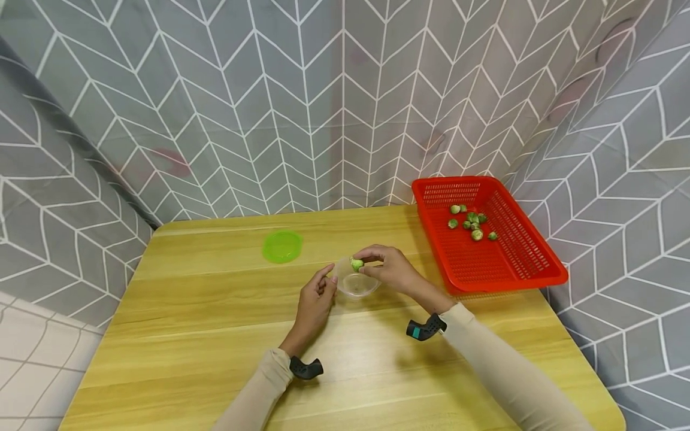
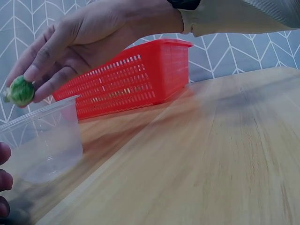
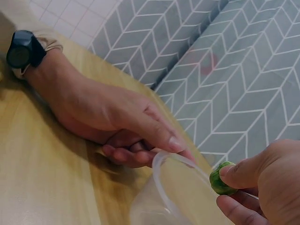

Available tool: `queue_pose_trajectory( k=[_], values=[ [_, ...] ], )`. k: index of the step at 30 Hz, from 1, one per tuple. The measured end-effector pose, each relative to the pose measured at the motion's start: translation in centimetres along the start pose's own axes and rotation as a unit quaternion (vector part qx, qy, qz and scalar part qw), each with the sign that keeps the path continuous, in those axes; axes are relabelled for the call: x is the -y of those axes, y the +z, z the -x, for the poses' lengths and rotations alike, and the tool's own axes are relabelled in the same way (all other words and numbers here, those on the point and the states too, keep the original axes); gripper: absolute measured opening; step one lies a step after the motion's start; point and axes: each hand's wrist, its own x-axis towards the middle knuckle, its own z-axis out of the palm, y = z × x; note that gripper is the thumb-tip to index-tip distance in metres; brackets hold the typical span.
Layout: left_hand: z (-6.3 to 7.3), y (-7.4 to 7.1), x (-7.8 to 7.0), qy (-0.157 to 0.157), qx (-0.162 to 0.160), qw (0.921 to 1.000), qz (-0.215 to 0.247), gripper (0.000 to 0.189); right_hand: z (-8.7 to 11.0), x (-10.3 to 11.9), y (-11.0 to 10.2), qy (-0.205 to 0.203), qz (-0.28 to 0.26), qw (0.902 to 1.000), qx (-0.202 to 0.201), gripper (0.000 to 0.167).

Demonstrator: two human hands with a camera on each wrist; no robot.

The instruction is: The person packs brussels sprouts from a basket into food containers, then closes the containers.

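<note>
The surface (image 1: pixel 215 299) bears a red basket (image 1: pixel 466 257) right of the clear tub (image 1: pixel 357 287), its wall mostly screening loose sprouts (image 1: pixel 473 219) from the left wrist view. The left hand (image 1: pixel 315 299), relaxed, touches the tub; only the head view shows a green disc (image 1: pixel 282 246) left of it. Above the tub, the right hand (image 1: pixel 396 267) pinches one sprout (image 2: pixel 21 91).

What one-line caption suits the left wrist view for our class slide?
The right hand pinches a Brussels sprout over a clear plastic tub, with a red perforated basket behind.
</note>
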Motion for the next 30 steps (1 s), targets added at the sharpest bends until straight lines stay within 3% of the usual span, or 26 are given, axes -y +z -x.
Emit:
queue_pose_trajectory(
  k=[7,21,28,30],
  values=[
    [0.0,0.0,-0.1,0.001,0.003,1.0000,-0.001,0.041,-0.1,-0.2,1.1,-0.001,0.008,0.9997,0.022,0.027],
    [-0.1,0.2,0.3,0.000,-0.017,0.9998,-0.013,0.035,-0.4,0.0,2.7,-0.021,0.072,0.9959,0.050,0.026],
    [-0.8,0.3,3.5,0.000,-0.016,0.9997,-0.017,0.036,-0.8,0.3,3.3,-0.007,0.112,0.9915,0.067,0.025],
    [-0.7,0.2,3.6,0.008,-0.020,0.9997,-0.014,0.035,-0.9,0.4,3.4,-0.006,0.125,0.9895,0.072,0.025]
  ],
)
